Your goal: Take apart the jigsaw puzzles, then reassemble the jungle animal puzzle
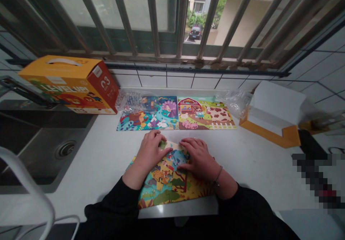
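A colourful animal jigsaw puzzle point(164, 182) lies near the counter's front edge, showing a leopard, a blue elephant and trees. My left hand point(152, 150) is at its upper left, fingers bent over the far edge and thumb stretched across the picture. On the upper right, my right hand point(201, 157) grips the puzzle beside the elephant, its thumb and fingers set apart around that part. Both palms hide portions of the puzzle, so the joins between pieces under them cannot be made out.
Behind lie a forest puzzle point(164, 114) and a farm puzzle point(206, 114), with crumpled clear plastic point(233, 101) nearby. A yellow box point(70, 85) stands left beside the sink point(40, 150). An opened orange-and-white box point(269, 132) sits right. Window bars point(153, 17) rise behind.
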Available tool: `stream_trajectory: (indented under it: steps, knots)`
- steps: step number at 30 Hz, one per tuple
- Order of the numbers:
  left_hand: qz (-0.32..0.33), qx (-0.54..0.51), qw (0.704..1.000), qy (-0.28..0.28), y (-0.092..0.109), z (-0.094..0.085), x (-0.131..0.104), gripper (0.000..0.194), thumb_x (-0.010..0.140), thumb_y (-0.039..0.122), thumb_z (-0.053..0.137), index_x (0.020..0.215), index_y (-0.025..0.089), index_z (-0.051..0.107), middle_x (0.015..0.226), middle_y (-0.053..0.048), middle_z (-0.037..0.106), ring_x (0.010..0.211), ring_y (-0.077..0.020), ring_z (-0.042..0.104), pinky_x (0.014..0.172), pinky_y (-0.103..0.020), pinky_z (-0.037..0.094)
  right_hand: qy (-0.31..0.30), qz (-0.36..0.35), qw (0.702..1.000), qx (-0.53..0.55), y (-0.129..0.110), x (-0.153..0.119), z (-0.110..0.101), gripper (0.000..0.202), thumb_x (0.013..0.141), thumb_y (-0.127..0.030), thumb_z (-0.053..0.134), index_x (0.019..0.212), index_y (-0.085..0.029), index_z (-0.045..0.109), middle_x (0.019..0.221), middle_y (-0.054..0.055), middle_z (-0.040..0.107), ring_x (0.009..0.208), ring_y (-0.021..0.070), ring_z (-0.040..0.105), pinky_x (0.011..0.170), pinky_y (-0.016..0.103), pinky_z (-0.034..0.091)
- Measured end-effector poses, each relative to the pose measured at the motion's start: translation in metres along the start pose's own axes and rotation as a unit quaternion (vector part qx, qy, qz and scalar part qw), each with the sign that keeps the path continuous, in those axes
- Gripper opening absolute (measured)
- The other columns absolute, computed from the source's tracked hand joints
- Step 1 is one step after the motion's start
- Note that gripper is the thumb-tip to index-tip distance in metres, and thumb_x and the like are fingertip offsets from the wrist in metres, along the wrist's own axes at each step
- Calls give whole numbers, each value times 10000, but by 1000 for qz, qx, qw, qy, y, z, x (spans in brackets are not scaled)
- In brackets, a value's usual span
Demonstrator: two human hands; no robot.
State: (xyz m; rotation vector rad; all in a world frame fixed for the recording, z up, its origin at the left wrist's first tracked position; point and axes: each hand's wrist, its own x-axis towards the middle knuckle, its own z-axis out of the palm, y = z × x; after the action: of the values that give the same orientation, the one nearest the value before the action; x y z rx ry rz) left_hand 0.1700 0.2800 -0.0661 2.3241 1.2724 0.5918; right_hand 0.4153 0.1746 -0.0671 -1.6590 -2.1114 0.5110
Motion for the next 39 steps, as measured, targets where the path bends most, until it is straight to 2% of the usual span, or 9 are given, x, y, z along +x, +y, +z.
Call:
stream_trajectory:
  steps: [4,10,15,19,25,28,33,36,39]
  knots:
    - [-5,-33,999,-4,1,-7,0,422,782,381,965,1079,238,703,1191,-91,668,1164,-329,630,1051,-506,541,15,7,1000,13,4,2,-2,798,812,-482,973,1491,-255,621,1464,153,691,1363,384,603,1195,594,407]
    - [-63,-120,991,5,-2,-10,1,255,911,394,830,1045,222,698,1141,-75,660,984,-249,667,863,-400,594,21,-7,999,48,7,2,-5,714,767,-389,1010,1384,-253,676,1358,137,699,1295,365,623,1145,557,479]
    - [-55,19,997,47,-4,-9,-1,442,941,530,792,1228,201,725,1304,-159,663,1240,-382,620,1104,-557,519,34,-9,998,58,7,2,-7,608,798,-331,991,1328,-273,699,1312,113,699,1240,334,653,1081,515,519]
    - [-25,55,998,12,-2,-6,-4,639,821,636,892,1265,213,712,1374,-163,662,1265,-412,606,1101,-565,502,59,-7,997,48,9,2,-8,496,853,-305,946,1297,-292,725,1284,106,702,1215,327,671,1042,504,545]
    - [-32,21,999,-32,1,-6,-2,681,656,475,1034,1186,241,676,1378,-117,686,1266,-391,628,1036,-519,501,121,-2,990,69,15,1,-6,315,938,-294,859,1233,-285,748,1276,111,705,1216,325,676,1057,532,563]
    - [-48,-20,998,-40,3,-7,-1,598,682,392,1014,1121,241,636,1202,-84,731,1140,-344,672,948,-460,518,161,14,981,102,15,1,-8,223,985,-306,789,1202,-282,746,1255,112,702,1189,313,685,1061,526,579]
    - [-80,-167,979,-88,11,-9,-3,439,836,312,870,1152,258,571,942,16,733,816,-216,701,744,-333,500,245,58,954,162,13,0,-17,134,1008,-374,751,1105,-285,725,1185,99,726,1126,289,705,1005,473,606]
    - [-110,-242,961,-77,14,-10,-3,455,884,342,820,1259,256,578,977,4,775,849,-213,742,778,-335,533,307,130,918,214,17,-2,-19,247,975,-478,789,1082,-271,707,1158,85,741,937,244,698,846,412,615]
    - [-154,-284,946,-27,14,-12,-1,462,906,387,791,1309,235,625,1046,-30,790,932,-223,753,825,-343,557,347,209,856,322,26,-2,-18,415,885,-553,874,1114,-255,697,970,22,727,712,175,626,666,328,562]
